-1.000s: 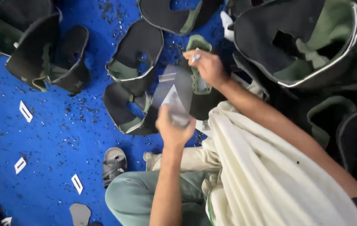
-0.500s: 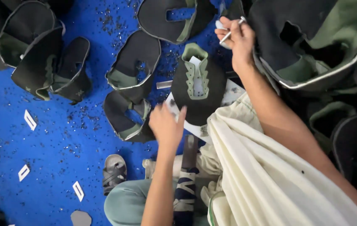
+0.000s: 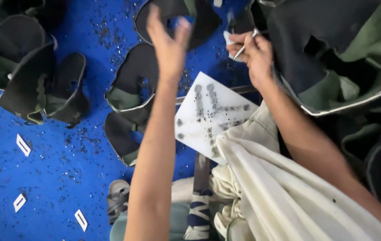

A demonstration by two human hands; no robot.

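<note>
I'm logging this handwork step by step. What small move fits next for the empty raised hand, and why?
Probably lower the left hand onto the black-and-green cut piece just below it. The white board on the lap lies bare, the left hand is open and empty, and the right hand already pinches a thin tool.

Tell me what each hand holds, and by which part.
The right hand pinches a thin metal tool near its upper end. The left hand is open and holds nothing.

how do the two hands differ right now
The left hand is raised, open and empty; the right hand is curled, pinching a thin silvery tool. The left hand hangs over dark shoe uppers; the right hand is beside a large pile. Both are bare.
</note>
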